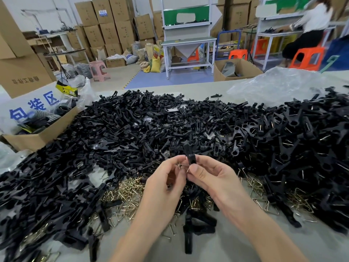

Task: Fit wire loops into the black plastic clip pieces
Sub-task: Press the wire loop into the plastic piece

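Observation:
My right hand (209, 175) pinches a black plastic clip piece (189, 155) that stands upright above the table. My left hand (166, 178) pinches a small wire loop (183, 165), whose end touches the clip's lower part. Both hands meet in the middle of the view, above a heap of loose brass-coloured wire loops (126, 191). A huge pile of black clip pieces (151, 121) covers the table behind and beside the hands.
An open cardboard box (43, 135) with dark parts stands at the left. Crumpled clear plastic (279, 86) lies at the back right. More clips (302, 140), some with wire in them, are heaped on the right. A seated person (313, 25) works at a far bench.

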{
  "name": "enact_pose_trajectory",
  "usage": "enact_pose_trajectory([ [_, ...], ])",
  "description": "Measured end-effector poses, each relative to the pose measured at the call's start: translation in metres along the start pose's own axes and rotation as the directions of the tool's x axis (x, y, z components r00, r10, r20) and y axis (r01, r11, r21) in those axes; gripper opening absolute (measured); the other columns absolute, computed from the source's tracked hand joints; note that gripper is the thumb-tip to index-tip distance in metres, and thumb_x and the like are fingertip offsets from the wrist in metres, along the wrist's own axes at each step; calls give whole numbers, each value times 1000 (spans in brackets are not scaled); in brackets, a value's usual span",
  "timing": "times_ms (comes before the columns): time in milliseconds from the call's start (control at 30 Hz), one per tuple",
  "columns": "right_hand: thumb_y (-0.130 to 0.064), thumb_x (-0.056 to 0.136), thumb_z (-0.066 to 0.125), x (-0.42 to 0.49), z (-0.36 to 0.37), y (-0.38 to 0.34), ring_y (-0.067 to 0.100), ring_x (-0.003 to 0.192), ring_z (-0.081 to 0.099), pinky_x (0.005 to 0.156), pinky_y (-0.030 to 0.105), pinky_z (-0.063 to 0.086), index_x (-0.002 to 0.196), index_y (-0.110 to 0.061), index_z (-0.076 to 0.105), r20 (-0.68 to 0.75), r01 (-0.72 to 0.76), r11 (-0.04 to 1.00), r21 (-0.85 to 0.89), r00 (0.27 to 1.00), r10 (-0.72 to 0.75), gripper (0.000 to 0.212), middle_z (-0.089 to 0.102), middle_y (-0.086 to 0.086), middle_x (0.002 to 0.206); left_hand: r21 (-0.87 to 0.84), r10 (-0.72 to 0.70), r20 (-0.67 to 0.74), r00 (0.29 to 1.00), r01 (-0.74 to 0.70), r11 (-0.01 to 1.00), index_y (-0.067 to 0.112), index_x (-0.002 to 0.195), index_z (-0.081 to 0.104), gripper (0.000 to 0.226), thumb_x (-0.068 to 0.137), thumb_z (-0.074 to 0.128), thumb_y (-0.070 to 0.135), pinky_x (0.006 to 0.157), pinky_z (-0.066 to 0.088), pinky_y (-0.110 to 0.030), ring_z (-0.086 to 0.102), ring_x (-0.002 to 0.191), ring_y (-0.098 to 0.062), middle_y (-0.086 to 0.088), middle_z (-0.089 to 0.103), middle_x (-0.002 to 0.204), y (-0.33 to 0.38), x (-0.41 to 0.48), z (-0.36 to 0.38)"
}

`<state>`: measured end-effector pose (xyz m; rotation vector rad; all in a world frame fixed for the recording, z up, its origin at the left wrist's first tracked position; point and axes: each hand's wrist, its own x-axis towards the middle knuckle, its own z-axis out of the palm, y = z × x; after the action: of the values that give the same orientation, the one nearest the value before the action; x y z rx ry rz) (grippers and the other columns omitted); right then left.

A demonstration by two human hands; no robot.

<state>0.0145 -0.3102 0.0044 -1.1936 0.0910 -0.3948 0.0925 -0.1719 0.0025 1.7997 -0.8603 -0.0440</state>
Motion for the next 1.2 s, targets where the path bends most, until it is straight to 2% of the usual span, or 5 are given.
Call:
enact_pose_trajectory([
  [167,-38,79,79,-2,3,-1,20,116,69,95,23,54,112,-26,77,-3,-18,999,-27,1000,18,35,75,5,117,7,23,-46,999,-22,1000,49,109,62,26,89,49,58,72,55,-24,68,84,-10,16,70,89,0,2,-3],
  [333,-32,81,79,-4,3,-5,19,108,72,91,23,56,109,-25,77,-30,6,999,-53,1000,-7,28,76,3,113,-51,-21,-84,996,17,999,44,96,64,9,90,58,46,72,56,-28,70,79,-10,13,72,84,0,2,-5],
  [533,-27,85,80,-4,-6,0,-1,90,70,79,10,50,102,-54,67,-205,41,814,-580,959,-194,34,73,-23,96,-450,-271,-132,954,186,874,9,92,68,16,96,64,24,71,60,-25,76,82,-23,-7,76,86,4,9,-12],
  [733,-44,79,77,-6,-2,5,-3,95,65,76,13,51,104,-61,60,-96,113,640,-760,954,-283,34,64,-31,106,-533,-342,-56,938,262,805,29,78,73,24,72,73,52,82,57,-37,69,85,-13,1,76,96,5,7,-7],
  [1200,-30,83,80,-12,2,3,-11,89,55,76,8,43,102,-24,68,18,208,439,-874,917,-398,23,57,-24,95,-597,-368,-60,928,262,758,30,72,68,22,93,69,28,69,52,-28,62,74,-8,2,70,82,13,3,5],
])
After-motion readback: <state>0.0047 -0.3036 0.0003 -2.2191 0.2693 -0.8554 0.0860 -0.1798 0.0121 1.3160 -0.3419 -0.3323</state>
